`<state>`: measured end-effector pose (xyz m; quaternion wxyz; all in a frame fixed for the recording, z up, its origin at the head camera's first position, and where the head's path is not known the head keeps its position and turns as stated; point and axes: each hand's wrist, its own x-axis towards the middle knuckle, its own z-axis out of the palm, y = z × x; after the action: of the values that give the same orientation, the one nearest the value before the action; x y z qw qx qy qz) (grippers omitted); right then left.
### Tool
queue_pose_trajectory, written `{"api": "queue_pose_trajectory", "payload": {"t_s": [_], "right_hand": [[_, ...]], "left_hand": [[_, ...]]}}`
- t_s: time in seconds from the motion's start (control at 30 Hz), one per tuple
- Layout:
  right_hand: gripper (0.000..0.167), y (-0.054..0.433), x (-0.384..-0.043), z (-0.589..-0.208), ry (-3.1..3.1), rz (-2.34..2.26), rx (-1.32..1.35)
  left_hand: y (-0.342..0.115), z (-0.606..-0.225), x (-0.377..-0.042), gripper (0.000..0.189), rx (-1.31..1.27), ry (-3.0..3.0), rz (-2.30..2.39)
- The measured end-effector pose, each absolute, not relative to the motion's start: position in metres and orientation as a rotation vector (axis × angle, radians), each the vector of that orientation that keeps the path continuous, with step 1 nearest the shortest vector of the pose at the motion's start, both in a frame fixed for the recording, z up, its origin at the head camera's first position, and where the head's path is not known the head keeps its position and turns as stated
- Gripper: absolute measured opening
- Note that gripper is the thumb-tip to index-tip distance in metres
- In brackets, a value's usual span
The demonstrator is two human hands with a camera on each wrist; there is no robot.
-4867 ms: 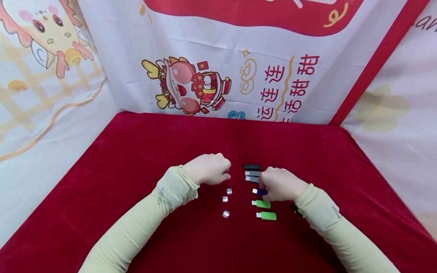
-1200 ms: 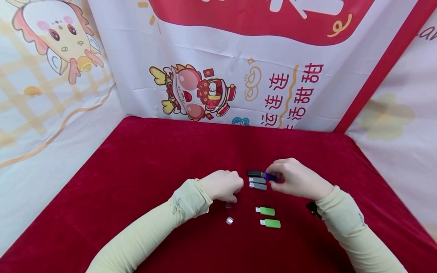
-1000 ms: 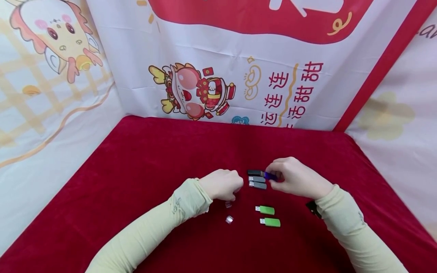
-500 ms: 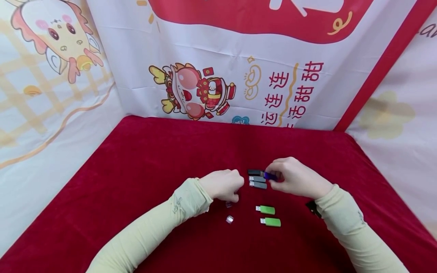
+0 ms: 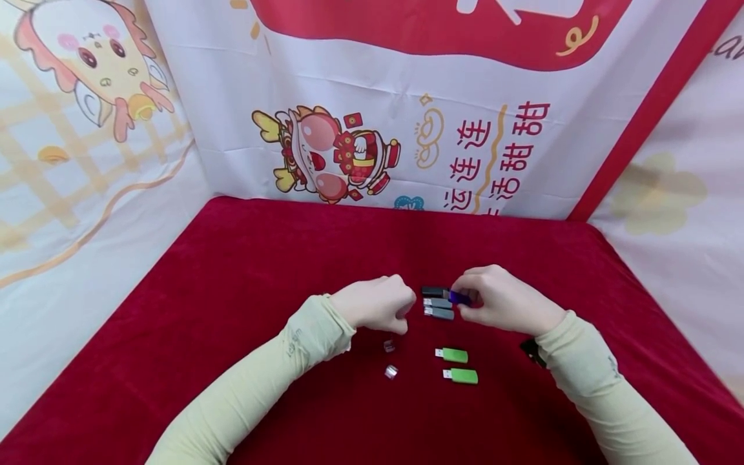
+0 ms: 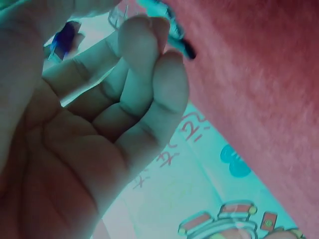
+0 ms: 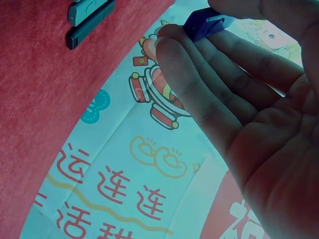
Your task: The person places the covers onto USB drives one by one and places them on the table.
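Head view: from above, facing forward and down over red table [image 5: 302, 252] to printed backdrop [image 5: 360, 71], left hand [image 5: 378, 305] and right hand [image 5: 506, 298] at middle distance. Left wrist view: very near left hand, picture turned, facing past it to backdrop. Right wrist view: likewise close to right hand, tilted — purple drive [image 5: 459, 298] and backdrop shared by all three.

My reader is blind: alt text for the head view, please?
A person's right hand pinches a small purple USB stick at a red-clothed table, facing their curled left hand. Between the hands lie one slim black USB stick and two slim grey ones; nearer lie two green USB sticks and two small clear plastic caps.
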<state>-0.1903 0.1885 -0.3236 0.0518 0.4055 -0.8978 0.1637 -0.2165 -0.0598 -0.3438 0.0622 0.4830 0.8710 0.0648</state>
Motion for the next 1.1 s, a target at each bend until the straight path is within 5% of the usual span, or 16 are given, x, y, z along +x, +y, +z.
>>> {"api": "queue_pose_trajectory", "payload": {"t_s": [0.43,0.7,1.1], "right_hand": [[0.021,0.190,-0.192,-0.320,-2.728,0.487,1.220],[0.018,0.189,-0.191,-0.323,-2.663,0.505,1.234],[0.020,0.186,-0.189,-0.323,-2.596,0.499,1.246]], "left_hand": [[-0.083,-0.307,-0.224,0.011,1.564,2.811,0.399],[-0.076,-0.308,-0.222,0.007,1.837,2.855,0.511],[-0.066,-0.315,-0.214,0.009,1.914,2.778,0.556]]}}
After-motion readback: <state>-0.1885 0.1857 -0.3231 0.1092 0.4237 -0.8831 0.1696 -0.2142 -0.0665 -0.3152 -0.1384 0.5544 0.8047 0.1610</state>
